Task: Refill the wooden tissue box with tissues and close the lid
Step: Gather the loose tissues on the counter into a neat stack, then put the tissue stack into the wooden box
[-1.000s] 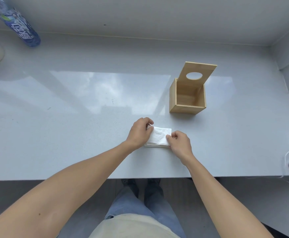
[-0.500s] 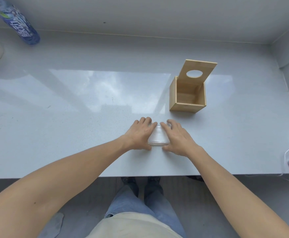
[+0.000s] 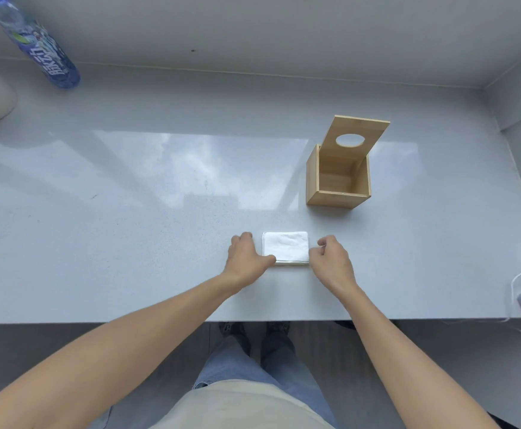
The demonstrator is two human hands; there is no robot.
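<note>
Your hands have drawn apart since half a second ago, baring the top of the white folded tissue stack (image 3: 285,247) they covered. Your left hand (image 3: 247,258) curls against its left edge, thumb touching the near corner; your right hand (image 3: 330,261) sits loosely curled beside the right edge, holding nothing. The stack lies flat near the grey counter's (image 3: 129,243) front edge. The square wooden tissue box (image 3: 338,178), hinged lid raised, stands apart beyond it, open counter between.

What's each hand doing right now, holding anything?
Left hand: curled against the left edge of the tissue stack, thumb on its corner, not lifting it.
Right hand: loosely curled at the stack's right edge; a grip cannot be told.
</note>
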